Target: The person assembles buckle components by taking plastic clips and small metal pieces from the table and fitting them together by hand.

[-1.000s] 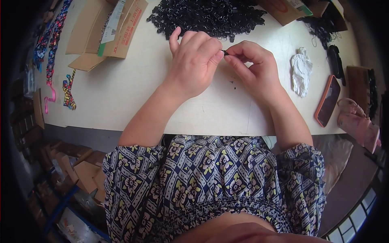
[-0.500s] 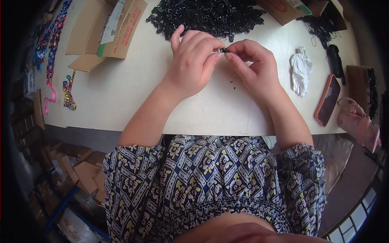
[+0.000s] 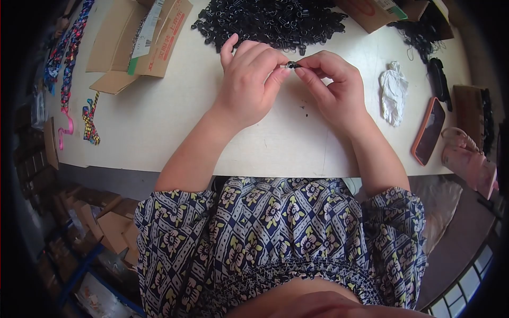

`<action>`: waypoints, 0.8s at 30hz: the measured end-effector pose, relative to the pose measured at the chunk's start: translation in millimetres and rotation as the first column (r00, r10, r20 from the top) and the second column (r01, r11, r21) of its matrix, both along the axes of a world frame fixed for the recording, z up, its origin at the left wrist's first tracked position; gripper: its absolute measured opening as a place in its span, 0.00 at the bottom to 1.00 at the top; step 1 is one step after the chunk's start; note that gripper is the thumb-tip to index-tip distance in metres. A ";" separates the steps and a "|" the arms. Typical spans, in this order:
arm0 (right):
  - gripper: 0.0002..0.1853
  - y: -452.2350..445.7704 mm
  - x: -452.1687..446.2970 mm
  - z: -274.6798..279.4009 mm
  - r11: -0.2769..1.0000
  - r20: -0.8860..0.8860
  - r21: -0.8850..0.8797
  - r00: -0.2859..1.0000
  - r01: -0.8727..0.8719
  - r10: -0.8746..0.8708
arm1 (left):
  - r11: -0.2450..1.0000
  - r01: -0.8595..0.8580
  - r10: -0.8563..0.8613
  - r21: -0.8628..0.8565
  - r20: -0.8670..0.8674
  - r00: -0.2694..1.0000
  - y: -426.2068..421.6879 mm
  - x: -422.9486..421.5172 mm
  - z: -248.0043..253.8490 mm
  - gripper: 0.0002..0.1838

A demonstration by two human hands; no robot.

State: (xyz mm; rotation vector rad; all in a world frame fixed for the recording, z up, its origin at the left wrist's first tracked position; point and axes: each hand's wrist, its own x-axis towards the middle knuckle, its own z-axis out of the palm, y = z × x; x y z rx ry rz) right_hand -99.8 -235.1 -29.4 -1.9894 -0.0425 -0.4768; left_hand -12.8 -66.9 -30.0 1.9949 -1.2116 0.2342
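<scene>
Between my two hands, above the table [image 3: 254, 153], is a small black piece with a shiny metal part [image 3: 290, 65]; its exact kind is too small to make out. My left hand [image 3: 249, 82] pinches its metal end between thumb and index finger, the little finger raised. With thumb and index finger my right hand [image 3: 331, 87] grips the black end. Just beyond my fingertips lies a big heap of small black clips and rings [image 3: 270, 24].
An open cardboard box [image 3: 159, 47] stands at the left, near patterned straps [image 3: 90, 122]. To the right are a crumpled white wrapper [image 3: 393, 94], an orange-edged phone [image 3: 428, 131] and a pink cup-like object [image 3: 469, 161]. Another box [image 3: 371, 13] is at the back right.
The small piece has turned slightly between my fingertips, and more of its black part shows. Both hands have shifted only a little.
</scene>
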 end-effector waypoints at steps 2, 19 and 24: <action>0.04 -0.2 0.4 -1.2 1.000 0.019 -0.028 1.000 0.004 -0.004 | 1.000 -0.001 0.001 0.006 -0.005 1.000 0.1 -0.1 -0.3 0.02; 0.05 0.2 -0.6 1.9 0.998 -0.009 -0.056 0.999 0.037 -0.038 | 1.000 0.026 -0.026 -0.014 0.003 1.000 -1.4 -0.3 -1.8 0.06; 0.05 0.7 -0.7 2.5 0.997 -0.012 -0.076 0.999 0.035 -0.036 | 1.000 0.011 -0.011 0.000 0.009 1.000 -1.4 -0.6 -2.2 0.03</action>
